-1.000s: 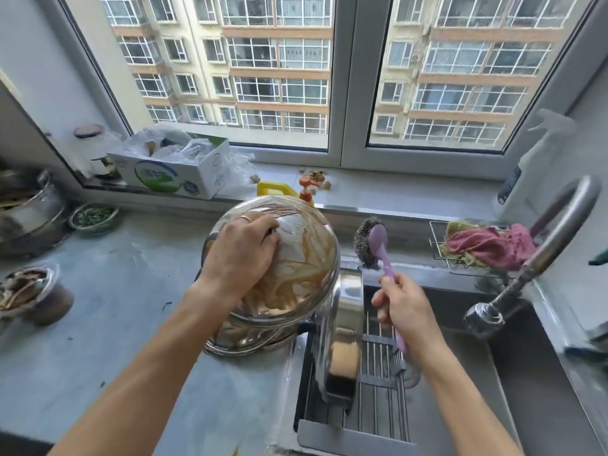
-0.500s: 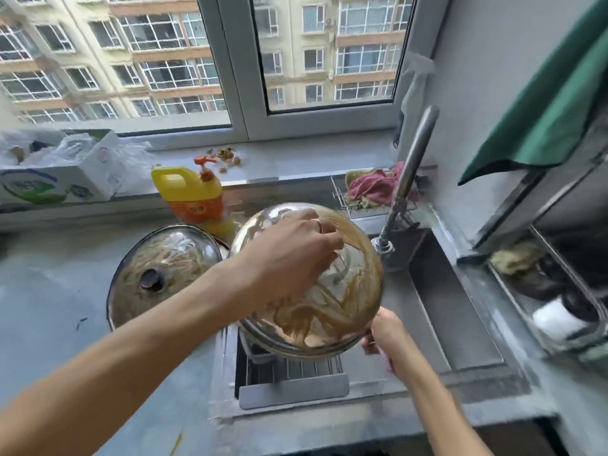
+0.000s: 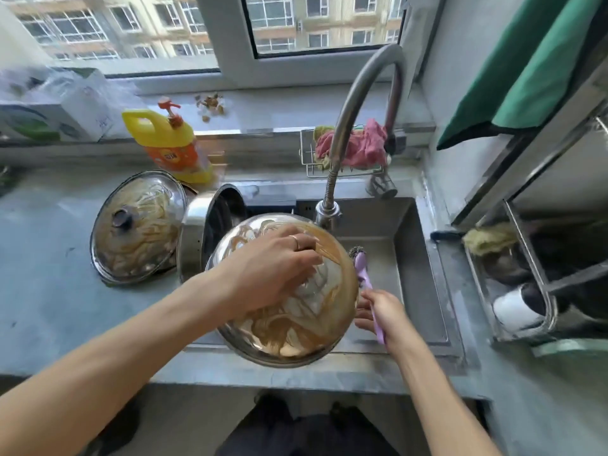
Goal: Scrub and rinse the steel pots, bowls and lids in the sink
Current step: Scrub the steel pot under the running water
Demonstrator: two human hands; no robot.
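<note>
My left hand (image 3: 273,271) grips the top of a domed steel lid (image 3: 296,327) smeared with brown residue and holds it over the left part of the sink (image 3: 421,291). My right hand (image 3: 381,314) holds the purple handle of a steel-wool scrubber (image 3: 362,268) just right of that lid, its wire head near the rim. A steel pot (image 3: 197,232) lies tipped on its side behind the lid. A second soiled lid (image 3: 138,228) with a dark knob rests on the counter to the left.
The curved faucet (image 3: 358,93) hangs over the sink's back edge. A yellow detergent bottle (image 3: 171,143) stands by the sill, a wire caddy with a pink cloth (image 3: 358,146) behind the faucet. A dish rack (image 3: 513,284) sits at right, green cloth (image 3: 539,67) above it.
The smeared lid came off the counter stack and moved right over the sink, leaving the second lid behind. The scrubber dropped from beside the lid to below its right rim.
</note>
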